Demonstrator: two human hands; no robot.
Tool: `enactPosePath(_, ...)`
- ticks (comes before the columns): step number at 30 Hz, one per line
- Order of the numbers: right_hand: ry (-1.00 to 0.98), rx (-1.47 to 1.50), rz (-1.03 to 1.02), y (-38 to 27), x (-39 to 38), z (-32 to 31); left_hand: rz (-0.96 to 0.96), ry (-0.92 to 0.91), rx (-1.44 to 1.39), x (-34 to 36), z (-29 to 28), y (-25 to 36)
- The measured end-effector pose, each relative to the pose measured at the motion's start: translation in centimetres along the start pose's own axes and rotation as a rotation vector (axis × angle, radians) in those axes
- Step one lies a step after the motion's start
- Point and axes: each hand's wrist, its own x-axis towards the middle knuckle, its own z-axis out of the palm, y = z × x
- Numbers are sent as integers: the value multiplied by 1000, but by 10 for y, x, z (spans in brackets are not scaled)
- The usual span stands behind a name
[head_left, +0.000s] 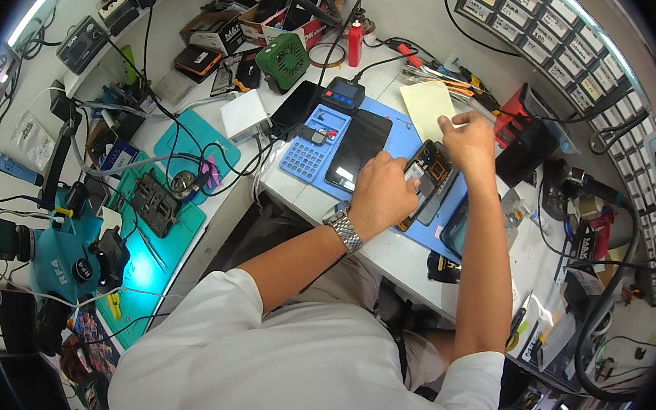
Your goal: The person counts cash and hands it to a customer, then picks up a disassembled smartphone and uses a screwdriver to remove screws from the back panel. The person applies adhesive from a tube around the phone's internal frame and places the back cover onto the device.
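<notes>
My left hand (386, 194) has its fingers curled against the left side of an opened phone (436, 183) with exposed internals, on a blue repair mat (309, 165). My right hand (464, 142) is pinched above the phone's top end, beside a pale yellow sheet (422, 104); what its fingertips hold is unclear. A dark-screened phone (364, 142) lies left of my left hand, next to a small device with a lit display (343, 92). Another phone or case (461, 223) lies at the mat's right edge, partly behind my right forearm.
A green fan (281, 61), red bottle (354, 44) and white box (244, 115) stand behind. A side bench at left holds a teal microscope (66, 254) and teal mat (187, 229). Drawer organisers (541, 37), cables and a black hose (617, 297) line the right.
</notes>
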Motion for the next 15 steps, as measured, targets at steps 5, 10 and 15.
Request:
enactPosePath(5,-332,-116,-80,-61,-17,31,146,147,132,-13,5,3)
enactPosePath(10,-386,-270,-115,-96,-28,60,135,179,146,-26,11,2)
enactPosePath(15,-417,-35,44,-92,-17,79,249,184,166,-33,6,-1)
